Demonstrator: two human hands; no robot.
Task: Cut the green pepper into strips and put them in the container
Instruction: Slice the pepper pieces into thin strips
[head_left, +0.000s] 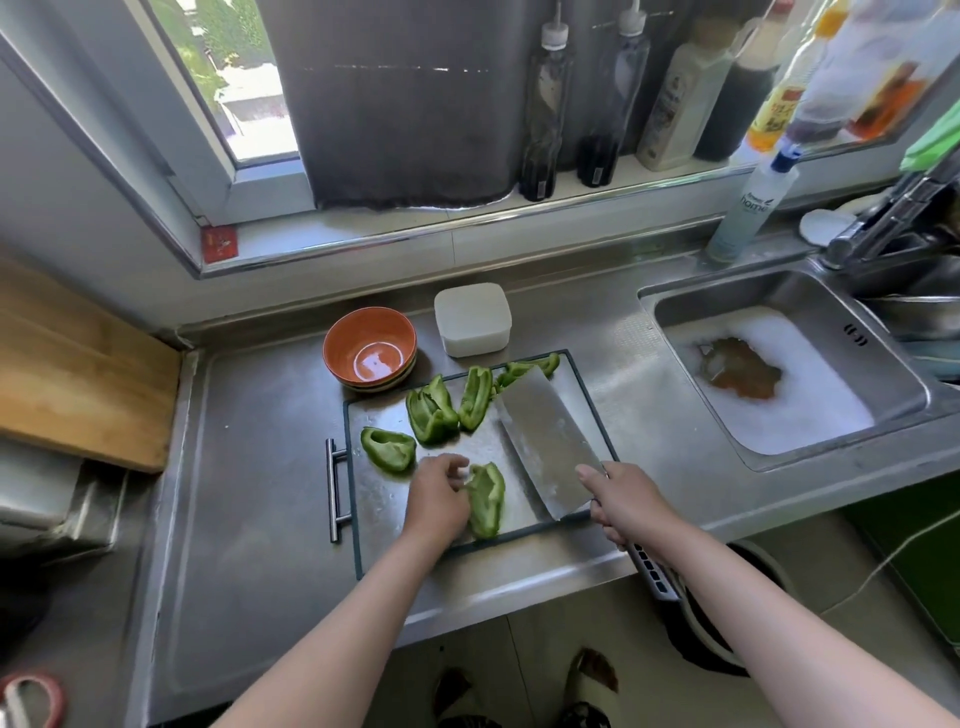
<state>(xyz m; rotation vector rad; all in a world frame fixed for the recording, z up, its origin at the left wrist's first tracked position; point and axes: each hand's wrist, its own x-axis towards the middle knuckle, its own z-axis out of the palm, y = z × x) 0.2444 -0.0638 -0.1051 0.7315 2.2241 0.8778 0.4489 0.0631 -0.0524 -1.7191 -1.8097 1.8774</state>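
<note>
Partly hidden under the left hand (439, 491), fingers curled onto it: one green pepper piece (488, 501) on the cutting board (374, 499). Gripped in the right hand (621, 501), handle mostly covered: a cleaver (545, 441), blade tip overlapping the far pepper piece (524, 369). Loose pepper pieces (431, 410) mid-board. Beyond, on the worktop (249, 467): orange bowl (370, 348), white container (472, 318).
</note>
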